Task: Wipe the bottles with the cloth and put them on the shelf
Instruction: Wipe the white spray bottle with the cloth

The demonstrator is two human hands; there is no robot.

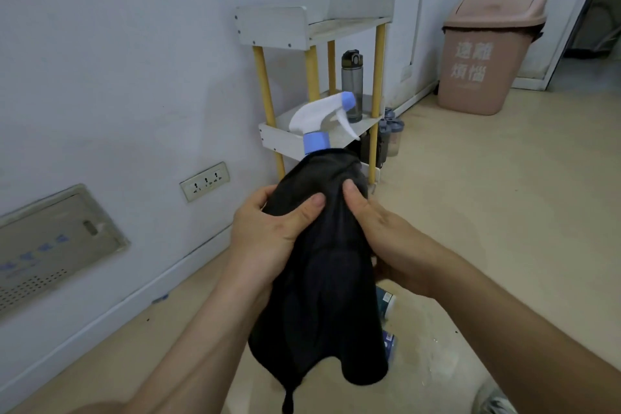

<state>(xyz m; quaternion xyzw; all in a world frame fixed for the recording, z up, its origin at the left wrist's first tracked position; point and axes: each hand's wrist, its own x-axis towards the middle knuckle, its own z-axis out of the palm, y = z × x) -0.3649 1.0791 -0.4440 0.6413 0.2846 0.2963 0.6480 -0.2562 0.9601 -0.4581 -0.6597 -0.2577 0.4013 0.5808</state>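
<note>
A spray bottle with a white trigger head and blue collar sticks out of a black cloth wrapped round its body. My left hand grips the cloth-covered bottle from the left, thumb on top. My right hand holds it from the right, thumb pressed on the cloth. Straight behind stands a small white shelf with yellow posts. A grey drinking bottle stands upright on its middle tier. The spray bottle's body is hidden under the cloth.
More bottles stand on the floor beside the shelf's right side. Two small bottles lie on the floor under my right arm. A pink lidded bin stands at the back right. The wall runs along the left with a socket.
</note>
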